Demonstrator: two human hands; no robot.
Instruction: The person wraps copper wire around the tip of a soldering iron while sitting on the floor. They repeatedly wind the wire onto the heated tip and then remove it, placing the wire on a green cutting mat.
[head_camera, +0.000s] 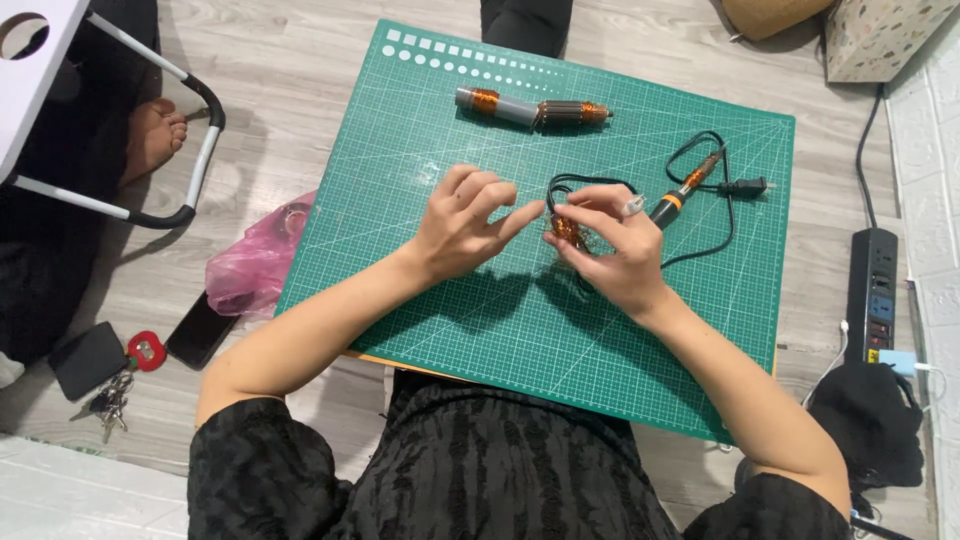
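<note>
Over a green cutting mat (480, 320), my right hand (618, 250) grips a small coil of copper wire (566, 232) with loose strands hanging from it. My left hand (466, 222) is beside it, its fingertip touching the coil and the other fingers spread. A soldering iron (680, 192) with an orange and black handle lies just right of my right hand, its black cord (712, 235) looped around and ending in a plug (745, 186). At the far side of the mat lies a motor rotor (532, 110) with copper windings on a grey shaft.
A pink plastic bag (250, 265), a dark phone (200, 330), a wallet and keys (110, 385) lie on the floor to the left. A white folding table's leg (170, 130) and another person's foot (152, 135) are far left. A power strip (872, 290) lies right.
</note>
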